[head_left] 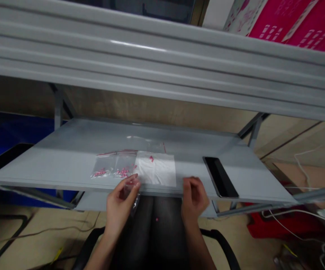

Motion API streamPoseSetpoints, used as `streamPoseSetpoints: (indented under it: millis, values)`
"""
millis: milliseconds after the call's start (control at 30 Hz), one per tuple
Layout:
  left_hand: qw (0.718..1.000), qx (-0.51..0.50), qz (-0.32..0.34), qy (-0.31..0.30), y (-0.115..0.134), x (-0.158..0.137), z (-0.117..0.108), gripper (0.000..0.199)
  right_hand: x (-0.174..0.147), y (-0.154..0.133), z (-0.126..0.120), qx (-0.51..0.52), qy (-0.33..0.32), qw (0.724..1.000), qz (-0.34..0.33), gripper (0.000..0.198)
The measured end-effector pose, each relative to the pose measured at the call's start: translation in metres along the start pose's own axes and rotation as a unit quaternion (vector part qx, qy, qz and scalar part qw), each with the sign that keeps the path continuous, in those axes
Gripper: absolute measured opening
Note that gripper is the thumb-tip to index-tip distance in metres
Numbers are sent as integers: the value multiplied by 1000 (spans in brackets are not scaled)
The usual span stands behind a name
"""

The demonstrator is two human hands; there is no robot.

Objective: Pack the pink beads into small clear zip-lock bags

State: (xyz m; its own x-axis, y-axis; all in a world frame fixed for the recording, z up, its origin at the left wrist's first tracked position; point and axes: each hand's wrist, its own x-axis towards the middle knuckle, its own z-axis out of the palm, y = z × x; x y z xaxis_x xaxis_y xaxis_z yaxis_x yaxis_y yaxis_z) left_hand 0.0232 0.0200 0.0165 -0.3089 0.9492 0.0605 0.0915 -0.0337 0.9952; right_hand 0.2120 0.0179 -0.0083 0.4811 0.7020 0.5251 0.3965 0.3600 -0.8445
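Observation:
My left hand (122, 200) pinches a small clear zip bag (135, 202) at the shelf's front edge, the bag hanging below the fingers. My right hand (193, 198) is closed with curled fingers, a little right of a white paper sheet (161, 174). Whether anything is in its fingers is hidden. A few pink beads (151, 159) lie on the sheet. Left of it are two clear zip bags, one (102, 167) with pink beads inside and another (124, 165) with more. Behind the sheet lies a clear plastic bag (145, 143). A single pink bead (157, 219) rests on my dark-clothed lap.
A black phone (220, 177) lies on the grey shelf (75, 150), right of my right hand. Over it, a grey metal beam (151, 56) crosses the view, with pink boxes (300, 24) above. Chair armrests (221, 243) flank me; cables run across the floor.

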Motion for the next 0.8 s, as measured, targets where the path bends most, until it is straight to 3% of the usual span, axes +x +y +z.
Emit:
streamPoseSetpoints:
  millis: [33,133,267,333,433,500,600,800]
  values:
    - [1000,1,2,17,0,-4,-5,39,-17,7,-15,-32,-2,999,-20,18]
    - [998,14,17,56,3,-16,-18,40,-65,26,-46,-75,-122,990,-18,17]
    - [998,34,51,4,5,-29,-24,39,-95,30,-52,-112,-254,960,-31,15]
    - [997,30,59,-31,3,-34,-23,39,-102,25,-46,-177,-325,928,-43,15]
    - [995,25,66,-67,0,-37,-23,37,-113,18,-33,-287,-419,857,-87,3]
    - [994,26,70,-86,-1,-38,-22,37,-122,17,-24,-336,-447,821,-114,9]
    - [992,29,75,-93,0,-37,-23,36,-133,21,-12,-384,-461,791,-125,11]
    - [993,29,76,-88,0,-37,-26,34,-141,33,-2,-393,-484,769,-143,10]
